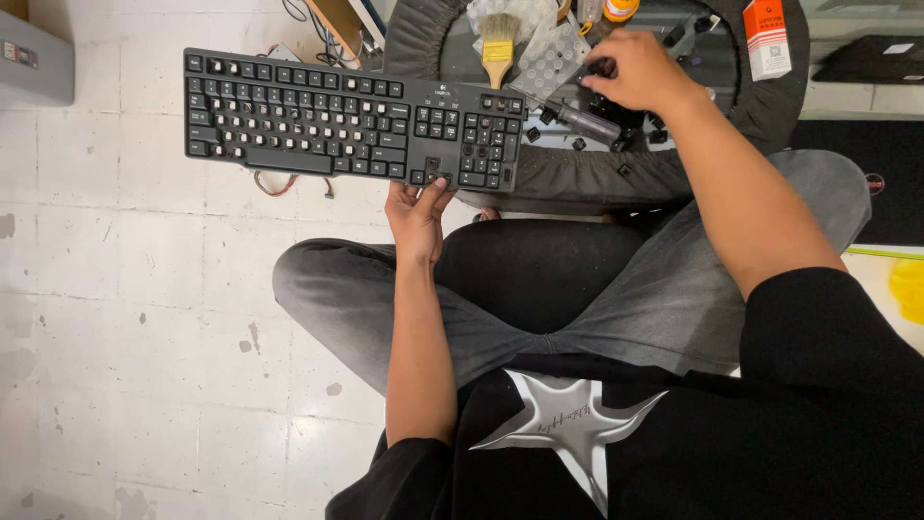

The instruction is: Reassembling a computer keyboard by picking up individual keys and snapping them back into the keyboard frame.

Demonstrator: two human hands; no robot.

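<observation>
Item: black full-size keyboard (351, 117), held level above the white tiled floor (144, 318), its right end resting against the rim of a round dark tray-like desk (770, 106). Several keycaps are absent in the main block and number pad, leaving pale sockets.

Left hand (416, 217): supports the keyboard from below at its near edge, under the arrow-key cluster. Thumb and fingers (438, 188) lie pressed against that edge; how they sit beneath the board cannot be told.

Right hand (640, 69): over the desk, fingers curled and drawn together around a small dark piece, probably a loose keycap; the exact pinch is hidden by the knuckles.

On the desk: a yellow-handled paintbrush (498, 46), a slim dark cylindrical tool (587, 122), scattered black keycaps (577, 144), a clear dimpled plastic sheet (549, 60). A white-and-orange carton (767, 37) stands at the far right rim.

Handling note: the work in hand looks like sorting keycaps. Judged best done with the keyboard kept flat, so the remaining caps do not tip loose, and with the left hand's support shifted nearer the board's middle, since most of its length overhangs the floor unsupported.
</observation>
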